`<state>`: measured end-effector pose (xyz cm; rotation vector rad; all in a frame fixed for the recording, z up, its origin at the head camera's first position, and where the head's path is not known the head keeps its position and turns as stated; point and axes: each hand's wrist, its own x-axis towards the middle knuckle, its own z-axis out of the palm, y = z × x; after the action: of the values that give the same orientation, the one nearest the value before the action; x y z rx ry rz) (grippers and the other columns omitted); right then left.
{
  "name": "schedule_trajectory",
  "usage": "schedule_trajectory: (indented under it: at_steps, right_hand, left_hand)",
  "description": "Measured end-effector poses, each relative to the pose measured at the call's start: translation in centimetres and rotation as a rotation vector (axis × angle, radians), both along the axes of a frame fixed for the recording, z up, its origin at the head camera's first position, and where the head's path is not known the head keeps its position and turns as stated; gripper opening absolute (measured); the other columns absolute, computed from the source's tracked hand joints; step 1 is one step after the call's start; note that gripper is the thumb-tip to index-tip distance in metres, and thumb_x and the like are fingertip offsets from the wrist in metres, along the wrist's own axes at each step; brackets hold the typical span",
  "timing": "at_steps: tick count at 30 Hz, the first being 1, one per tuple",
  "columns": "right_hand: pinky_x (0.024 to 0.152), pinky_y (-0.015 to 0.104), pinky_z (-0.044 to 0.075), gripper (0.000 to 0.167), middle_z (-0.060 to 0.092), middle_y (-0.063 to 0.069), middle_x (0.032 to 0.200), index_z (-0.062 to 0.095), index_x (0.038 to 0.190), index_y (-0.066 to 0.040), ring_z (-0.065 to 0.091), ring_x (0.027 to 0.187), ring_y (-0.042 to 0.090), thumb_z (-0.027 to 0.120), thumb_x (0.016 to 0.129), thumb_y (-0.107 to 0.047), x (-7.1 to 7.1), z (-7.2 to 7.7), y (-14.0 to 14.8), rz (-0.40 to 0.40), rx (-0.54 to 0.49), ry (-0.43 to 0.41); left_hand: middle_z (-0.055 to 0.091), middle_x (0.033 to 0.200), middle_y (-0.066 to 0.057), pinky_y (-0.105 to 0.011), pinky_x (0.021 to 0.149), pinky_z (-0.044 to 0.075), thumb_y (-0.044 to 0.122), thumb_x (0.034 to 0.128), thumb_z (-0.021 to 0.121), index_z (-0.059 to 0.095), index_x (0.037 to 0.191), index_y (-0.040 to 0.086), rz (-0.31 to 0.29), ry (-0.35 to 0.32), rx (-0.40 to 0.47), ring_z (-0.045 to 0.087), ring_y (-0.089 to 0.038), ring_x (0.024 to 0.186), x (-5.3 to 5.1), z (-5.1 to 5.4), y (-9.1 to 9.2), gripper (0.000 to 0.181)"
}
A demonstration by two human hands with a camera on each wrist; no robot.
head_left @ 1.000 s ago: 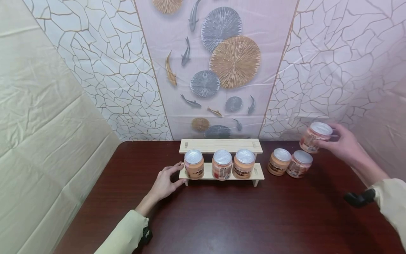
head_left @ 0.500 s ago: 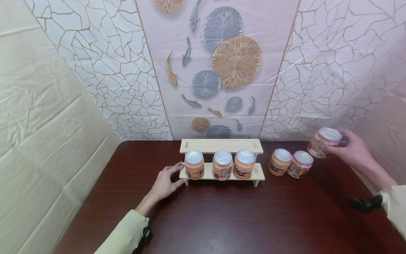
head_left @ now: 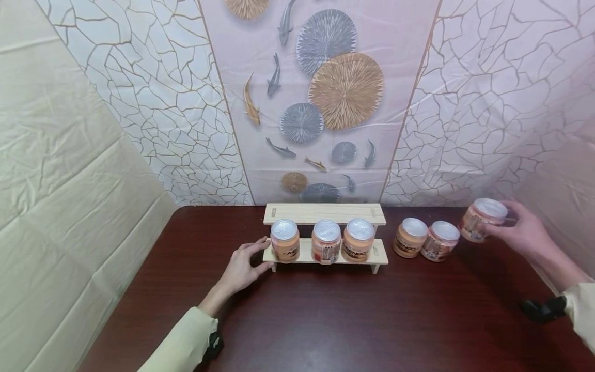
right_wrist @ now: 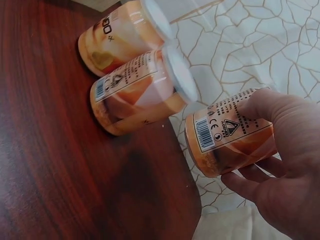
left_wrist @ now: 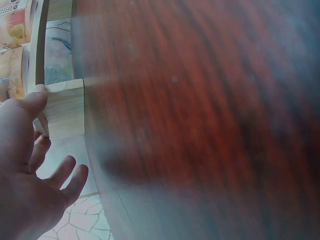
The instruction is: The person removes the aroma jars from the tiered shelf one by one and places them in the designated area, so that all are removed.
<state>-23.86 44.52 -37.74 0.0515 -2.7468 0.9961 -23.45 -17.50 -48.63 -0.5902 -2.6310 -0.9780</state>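
Note:
My right hand (head_left: 522,227) grips an orange jar (head_left: 483,221) with a silvery lid, thumb on its label and fingers round the other side. In the right wrist view this held jar (right_wrist: 227,132) is apart from two standing jars (right_wrist: 142,92). The left hand (head_left: 241,267) holds the left end of a two-step wooden rack (head_left: 378,250) at its lower board. Seen from the left wrist, the thumb presses the board's front edge (left_wrist: 37,60) and other fingers lie behind its end. Three jars (head_left: 326,242) stand on that lower step, the leftmost close to my left fingers.
An orange jar (head_left: 409,237) and a pinkish one (head_left: 439,242) stand side by side right of the rack. The upper step (head_left: 323,213) bears no jar. Behind the dark wooden table (head_left: 316,320) hangs a patterned cloth (head_left: 344,155).
My right hand has moved right and down with the jar, away from the two standing jars. The left hand has stayed on the rack's end.

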Motion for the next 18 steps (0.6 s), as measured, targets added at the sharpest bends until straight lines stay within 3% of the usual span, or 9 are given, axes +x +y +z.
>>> schedule_trajectory:
  at_steps: [3,6,8,10,15,18]
  right_hand:
    - [0.062,0.012,0.040,0.073,0.049,0.044,0.119,0.035,0.138,0.019,0.053,0.100,0.053,0.076,0.089,-0.017,0.2,-0.6,0.2,0.007,-0.001,0.014]
    - [0.062,0.011,0.041,0.070,0.050,0.042,0.118,0.039,0.136,0.019,0.061,0.088,0.023,0.077,0.088,-0.016,0.3,-1.2,0.3,0.004,0.004,0.033]
    - [0.062,0.011,0.042,0.069,0.051,0.041,0.118,0.040,0.135,0.018,0.054,0.084,0.001,0.077,0.087,-0.014,0.5,-1.6,0.3,-0.006,0.001,0.037]
    - [0.062,0.011,0.042,0.069,0.050,0.042,0.119,0.039,0.136,0.018,0.049,0.084,-0.006,0.077,0.087,-0.014,0.6,-2.0,0.2,-0.012,-0.003,0.033]
    - [0.063,0.012,0.041,0.072,0.048,0.045,0.120,0.035,0.137,0.020,0.051,0.086,0.002,0.075,0.088,-0.012,0.7,-2.9,0.2,-0.014,-0.003,0.015]
    - [0.080,0.031,0.047,0.072,0.046,0.046,0.122,0.034,0.138,0.020,0.058,0.091,0.022,0.074,0.088,-0.013,0.8,-3.4,0.1,-0.017,0.011,0.012]
  left_hand:
    - [0.058,0.140,-0.009,-0.060,0.096,0.043,0.020,0.0818,0.085,0.066,0.132,0.008,-0.001,0.002,-0.002,0.056,-0.043,0.117,0.0,0.0,0.0,0.054]
    - [0.058,0.140,-0.009,-0.061,0.096,0.043,0.020,0.0816,0.085,0.066,0.131,0.007,-0.001,0.000,0.001,0.056,-0.043,0.117,0.0,0.0,0.0,0.054]
    - [0.058,0.140,-0.009,-0.062,0.096,0.042,0.020,0.0818,0.085,0.066,0.132,0.008,-0.001,-0.002,-0.001,0.056,-0.043,0.117,0.0,0.1,0.0,0.054]
    - [0.058,0.140,-0.009,-0.062,0.096,0.042,0.020,0.0822,0.084,0.066,0.132,0.008,-0.001,-0.001,-0.002,0.056,-0.043,0.117,0.0,0.0,0.0,0.054]
    - [0.057,0.141,-0.009,-0.063,0.096,0.041,0.020,0.0828,0.084,0.065,0.133,0.008,-0.001,-0.014,-0.004,0.055,-0.043,0.118,0.0,0.0,0.0,0.055]
    - [0.057,0.142,-0.008,-0.063,0.097,0.040,0.021,0.0827,0.084,0.065,0.133,0.008,-0.001,-0.023,-0.003,0.055,-0.044,0.119,-0.1,0.0,-0.1,0.056]
